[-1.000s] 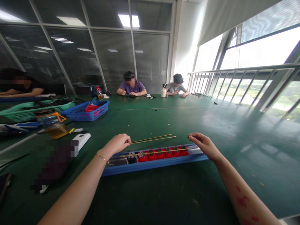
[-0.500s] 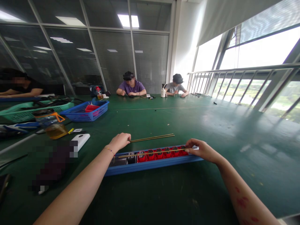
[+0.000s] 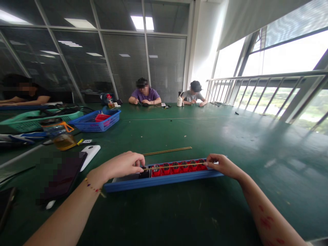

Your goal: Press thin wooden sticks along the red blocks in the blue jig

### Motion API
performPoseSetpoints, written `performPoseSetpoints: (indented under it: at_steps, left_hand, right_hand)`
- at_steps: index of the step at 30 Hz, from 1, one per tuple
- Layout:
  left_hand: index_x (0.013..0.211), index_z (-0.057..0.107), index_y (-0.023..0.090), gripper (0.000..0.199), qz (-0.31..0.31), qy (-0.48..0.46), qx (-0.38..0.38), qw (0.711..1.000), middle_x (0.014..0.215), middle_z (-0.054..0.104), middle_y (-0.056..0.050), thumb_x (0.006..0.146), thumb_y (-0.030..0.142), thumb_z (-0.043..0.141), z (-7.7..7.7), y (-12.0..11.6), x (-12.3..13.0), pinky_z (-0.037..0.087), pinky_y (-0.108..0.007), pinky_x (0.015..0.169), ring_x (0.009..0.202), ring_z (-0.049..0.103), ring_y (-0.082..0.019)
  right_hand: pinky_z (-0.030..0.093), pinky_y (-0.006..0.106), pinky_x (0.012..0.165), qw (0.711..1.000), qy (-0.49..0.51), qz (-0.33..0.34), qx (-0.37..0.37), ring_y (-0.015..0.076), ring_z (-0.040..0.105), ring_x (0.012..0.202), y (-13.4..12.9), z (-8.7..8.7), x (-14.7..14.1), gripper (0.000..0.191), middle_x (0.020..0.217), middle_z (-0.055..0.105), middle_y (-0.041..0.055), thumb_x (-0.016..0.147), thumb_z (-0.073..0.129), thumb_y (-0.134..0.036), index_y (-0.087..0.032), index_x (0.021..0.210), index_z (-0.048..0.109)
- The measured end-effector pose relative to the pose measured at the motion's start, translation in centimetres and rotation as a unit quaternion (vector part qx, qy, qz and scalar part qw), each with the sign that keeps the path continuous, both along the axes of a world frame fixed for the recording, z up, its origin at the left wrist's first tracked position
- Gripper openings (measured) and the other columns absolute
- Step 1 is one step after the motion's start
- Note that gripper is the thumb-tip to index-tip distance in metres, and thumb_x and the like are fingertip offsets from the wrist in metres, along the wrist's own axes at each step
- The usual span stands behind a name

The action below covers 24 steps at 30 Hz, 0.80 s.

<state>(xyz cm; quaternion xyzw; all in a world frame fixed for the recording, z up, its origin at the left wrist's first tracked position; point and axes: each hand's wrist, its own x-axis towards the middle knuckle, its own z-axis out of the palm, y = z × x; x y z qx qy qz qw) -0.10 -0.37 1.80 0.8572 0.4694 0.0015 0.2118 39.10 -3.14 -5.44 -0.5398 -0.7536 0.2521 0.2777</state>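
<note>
A thin gold-coloured rod point(image 3: 176, 166) lies lengthwise above a long blue tray point(image 3: 164, 182). My left hand point(image 3: 125, 165) pinches its left end, and my right hand point(image 3: 219, 164) pinches it near the right end. Under the rod the tray carries a row of several red holders point(image 3: 175, 173) with small dark pieces in them. To their left sits a black block point(image 3: 145, 174), partly behind the left fingers. Just beyond the tray, more thin gold rods point(image 3: 167, 150) rest on the green table, their left ends close behind my left hand.
On the left are a phone point(image 3: 64, 174), a white device point(image 3: 91, 155), a jar of amber liquid point(image 3: 63, 140), a blue basket point(image 3: 102, 125) and a green basket point(image 3: 25, 123) with cables. Other people point(image 3: 145, 94) sit across the green table point(image 3: 230, 212). A railing point(image 3: 256, 82) runs along the right.
My left hand has moved from the rods beyond the tray towards the tray and now pinches the held rod's left end. My right hand keeps its pinch.
</note>
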Motion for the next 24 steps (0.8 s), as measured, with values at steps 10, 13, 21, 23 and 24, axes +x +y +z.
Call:
performPoseSetpoints:
  at_steps: [10,13,21,23,24]
  left_hand:
    - [0.077,0.065,0.025,0.027,-0.021,-0.015,0.164,0.986,0.084,0.063,0.0,0.08,0.037,0.041,0.8,-0.4,-0.5,0.038,-0.022,0.065,0.076,0.057,-0.014]
    - [0.079,0.064,0.026,0.025,-0.003,-0.021,0.215,0.976,0.086,0.063,0.001,0.08,0.039,0.043,1.5,0.2,-1.2,0.038,-0.022,0.065,0.076,0.056,-0.014]
    - [0.078,0.065,0.025,0.023,0.068,0.014,0.241,0.968,0.085,0.063,0.0,0.075,0.038,0.047,0.8,2.8,-2.9,0.039,-0.023,0.065,0.074,0.057,-0.015]
    - [0.075,0.065,0.024,0.02,0.075,0.034,0.228,0.97,0.084,0.064,0.0,0.074,0.035,0.048,-0.3,3.6,-2.9,0.038,-0.024,0.064,0.073,0.057,-0.015]
    - [0.074,0.065,0.024,0.018,0.079,0.043,0.22,0.971,0.083,0.064,0.0,0.074,0.033,0.049,-0.9,4.1,-2.9,0.038,-0.024,0.063,0.073,0.057,-0.015]
  right_hand:
    - [0.04,0.025,0.06,1.0,-0.011,-0.001,0.002,0.015,0.05,0.066,0.1,0.1,0.2,0.034,0.071,0.059,0.0012,0.077,0.049,-0.05,-0.018,0.081,0.061]
    - [0.041,0.026,0.061,1.0,-0.002,0.003,-0.006,0.0158,0.053,0.069,0.1,0.1,0.3,0.035,0.075,0.061,0.0019,0.078,0.047,-0.05,-0.018,0.086,0.061]
    - [0.044,0.027,0.063,0.999,0.01,-0.035,-0.016,0.0165,0.058,0.069,0.3,-0.5,0.5,0.042,0.074,0.063,0.0016,0.078,0.048,-0.047,-0.02,0.109,0.053]
    - [0.045,0.027,0.063,0.999,0.003,-0.053,0.004,0.0162,0.058,0.069,0.4,-0.4,0.5,0.039,0.076,0.064,0.0021,0.079,0.047,-0.047,-0.02,0.105,0.056]
    - [0.044,0.027,0.064,0.998,-0.005,-0.064,0.022,0.0162,0.058,0.069,0.5,-0.2,0.5,0.037,0.078,0.064,0.0026,0.08,0.046,-0.047,-0.02,0.101,0.058]
